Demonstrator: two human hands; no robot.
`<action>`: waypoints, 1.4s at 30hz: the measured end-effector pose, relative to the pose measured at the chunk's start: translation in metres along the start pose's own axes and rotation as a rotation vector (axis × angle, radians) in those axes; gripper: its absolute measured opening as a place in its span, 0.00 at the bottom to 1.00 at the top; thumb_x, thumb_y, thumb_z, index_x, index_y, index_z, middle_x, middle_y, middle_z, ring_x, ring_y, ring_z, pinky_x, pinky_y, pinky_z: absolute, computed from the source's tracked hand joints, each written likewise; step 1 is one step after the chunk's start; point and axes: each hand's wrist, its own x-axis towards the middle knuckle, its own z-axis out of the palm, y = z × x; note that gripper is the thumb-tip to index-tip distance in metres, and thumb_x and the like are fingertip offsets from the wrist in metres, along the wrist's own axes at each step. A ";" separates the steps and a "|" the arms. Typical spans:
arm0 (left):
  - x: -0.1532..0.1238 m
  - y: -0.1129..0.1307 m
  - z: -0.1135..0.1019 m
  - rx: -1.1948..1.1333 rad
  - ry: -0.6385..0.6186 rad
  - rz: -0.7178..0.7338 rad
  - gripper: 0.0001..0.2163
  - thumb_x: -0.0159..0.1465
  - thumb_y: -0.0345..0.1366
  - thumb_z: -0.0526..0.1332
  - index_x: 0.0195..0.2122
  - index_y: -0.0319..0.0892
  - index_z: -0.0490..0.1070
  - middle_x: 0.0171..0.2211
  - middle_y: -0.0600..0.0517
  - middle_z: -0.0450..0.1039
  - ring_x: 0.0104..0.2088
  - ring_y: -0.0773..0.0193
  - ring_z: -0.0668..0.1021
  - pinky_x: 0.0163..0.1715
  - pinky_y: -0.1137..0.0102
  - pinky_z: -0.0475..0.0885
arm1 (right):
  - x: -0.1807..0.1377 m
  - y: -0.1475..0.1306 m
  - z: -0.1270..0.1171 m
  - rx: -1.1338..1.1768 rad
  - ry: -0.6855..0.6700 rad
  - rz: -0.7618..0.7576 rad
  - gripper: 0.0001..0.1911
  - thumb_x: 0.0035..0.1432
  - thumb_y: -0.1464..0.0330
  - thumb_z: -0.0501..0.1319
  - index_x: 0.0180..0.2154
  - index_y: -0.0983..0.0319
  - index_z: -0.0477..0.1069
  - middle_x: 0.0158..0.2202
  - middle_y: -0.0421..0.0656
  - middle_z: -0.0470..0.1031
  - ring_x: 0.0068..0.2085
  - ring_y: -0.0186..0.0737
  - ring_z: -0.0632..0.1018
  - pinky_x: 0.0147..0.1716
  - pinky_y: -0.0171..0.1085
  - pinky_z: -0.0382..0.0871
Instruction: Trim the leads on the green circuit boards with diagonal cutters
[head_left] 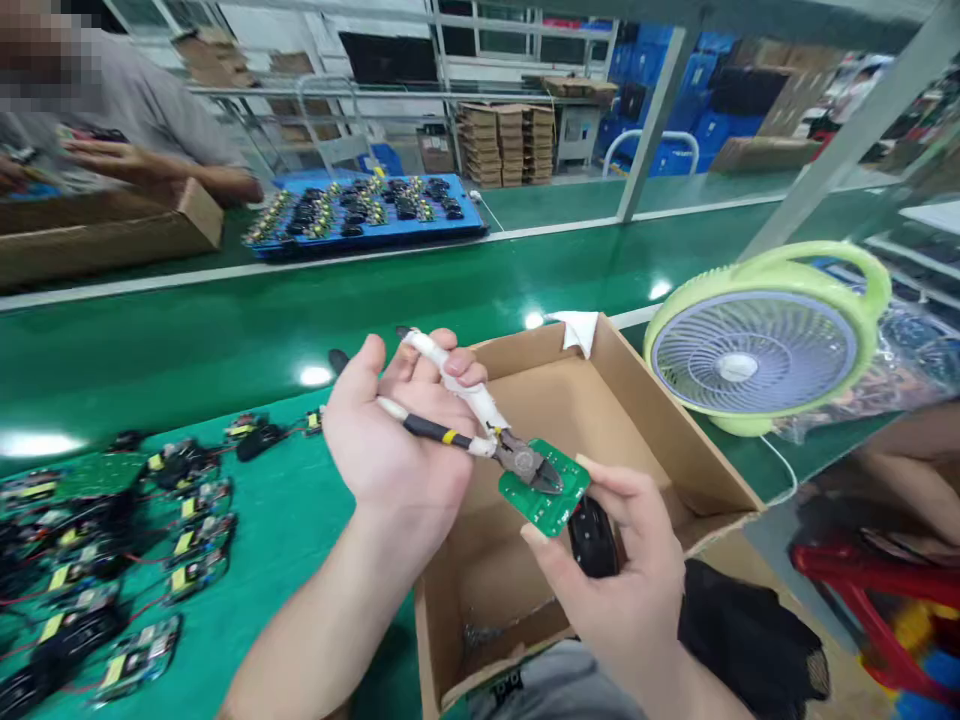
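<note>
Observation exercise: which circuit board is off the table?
The green board in the right hand, under the cutters; the other boards lie on the table.

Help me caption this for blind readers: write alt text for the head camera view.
The person's left hand holds white-taped cutters, jaws resting on a small green circuit board held in the right hand, above an open cardboard box. Wired boards lie on the green mat at left; a green fan stands at right.
</note>
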 end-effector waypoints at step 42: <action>-0.003 0.007 0.005 0.009 0.003 0.015 0.22 0.74 0.44 0.47 0.24 0.45 0.42 0.22 0.53 0.60 0.20 0.70 0.67 0.19 0.75 0.68 | 0.007 -0.004 -0.002 0.007 -0.029 0.056 0.22 0.54 0.71 0.72 0.50 0.60 0.72 0.41 0.42 0.86 0.40 0.34 0.87 0.43 0.25 0.81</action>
